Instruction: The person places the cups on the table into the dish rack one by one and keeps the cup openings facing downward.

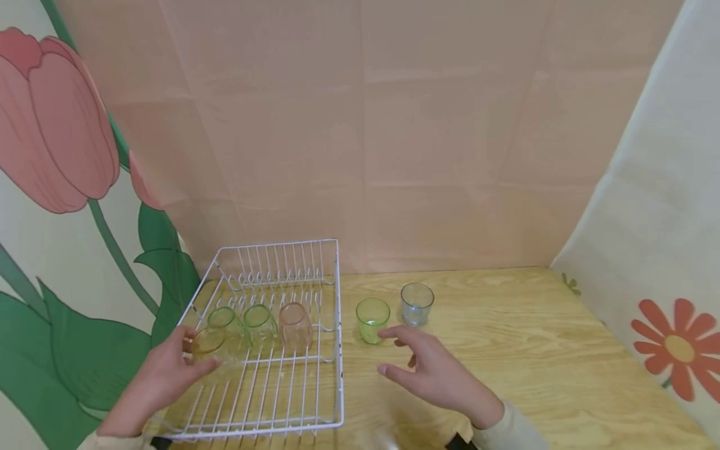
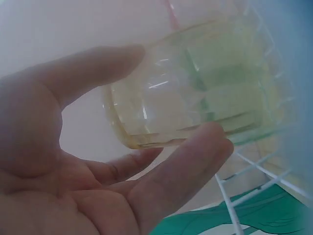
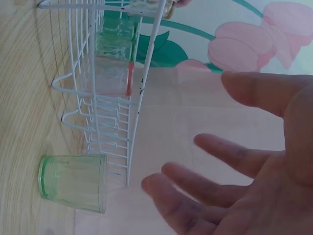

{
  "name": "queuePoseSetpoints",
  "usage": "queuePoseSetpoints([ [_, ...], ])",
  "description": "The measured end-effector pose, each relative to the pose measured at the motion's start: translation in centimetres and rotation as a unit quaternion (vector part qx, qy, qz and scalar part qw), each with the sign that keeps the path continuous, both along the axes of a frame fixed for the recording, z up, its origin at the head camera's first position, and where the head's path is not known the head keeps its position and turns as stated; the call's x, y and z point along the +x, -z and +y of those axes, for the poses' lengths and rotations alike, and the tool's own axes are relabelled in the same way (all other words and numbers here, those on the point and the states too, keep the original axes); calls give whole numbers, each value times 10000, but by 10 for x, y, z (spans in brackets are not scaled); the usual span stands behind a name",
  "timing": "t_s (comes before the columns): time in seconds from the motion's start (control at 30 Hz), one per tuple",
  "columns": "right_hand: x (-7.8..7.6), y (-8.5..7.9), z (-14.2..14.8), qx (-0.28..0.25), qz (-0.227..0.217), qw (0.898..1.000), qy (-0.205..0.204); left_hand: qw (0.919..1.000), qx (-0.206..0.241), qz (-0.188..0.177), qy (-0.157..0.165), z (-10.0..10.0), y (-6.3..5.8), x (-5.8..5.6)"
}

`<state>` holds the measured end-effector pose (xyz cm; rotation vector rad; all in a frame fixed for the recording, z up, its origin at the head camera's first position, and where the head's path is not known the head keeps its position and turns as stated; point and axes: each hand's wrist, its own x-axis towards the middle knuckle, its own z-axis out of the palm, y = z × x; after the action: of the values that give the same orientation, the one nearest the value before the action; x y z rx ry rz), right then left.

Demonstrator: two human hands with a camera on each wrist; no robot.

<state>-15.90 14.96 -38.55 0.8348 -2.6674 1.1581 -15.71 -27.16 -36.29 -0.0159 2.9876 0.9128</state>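
Observation:
My left hand (image 1: 160, 378) holds a yellow-tinted glass (image 1: 209, 345) at the left of the white wire dish rack (image 1: 340, 387). In the left wrist view, thumb and fingers lie on opposite sides of this glass (image 2: 161, 110). Two green glasses (image 1: 260, 331) and a pink glass (image 1: 295, 330) stand in a row in the rack, beside the yellow one. To the right of the rack my right hand (image 1: 430, 378) is spread and holds nothing. Its fingertips reach toward a light green glass (image 1: 371, 325) on the table; the right wrist view shows them apart from that glass (image 3: 73, 183).
Behind the light green glass, slightly to its right, stands a grey-blue glass (image 1: 417, 307) on the wood-grain table (image 1: 506, 337). A pinkish sheet (image 1: 394, 156) rises at the back. Flower-printed cloths border the left and right sides.

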Motion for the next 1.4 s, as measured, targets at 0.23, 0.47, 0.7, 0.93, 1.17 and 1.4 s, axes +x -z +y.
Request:
queuePoseSetpoints([
  [0.23, 1, 3, 2, 365, -282, 9989, 75, 9994, -205, -260, -62, -8, 7, -4],
  [0.47, 3, 1, 2, 440, -391, 9983, 14, 9993, -272, -263, -76, -14, 17, -8],
  [0.7, 5, 1, 1, 643, -351, 9973, -71, 9999, -59, -97, -92, -12, 33, -11],
  [0.93, 4, 1, 1, 692, -312, 9970, -137, 9998, -170, 92, -110, -11, 39, -13],
  [1.17, 3, 3, 0, 731, -359, 9966, -147, 9996, -222, 47, -148, -13, 44, -15],
  [1.4, 1, 2, -1, 817, -222, 9963, -173, 9995, -293, 119, -87, -15, 46, -16],
])
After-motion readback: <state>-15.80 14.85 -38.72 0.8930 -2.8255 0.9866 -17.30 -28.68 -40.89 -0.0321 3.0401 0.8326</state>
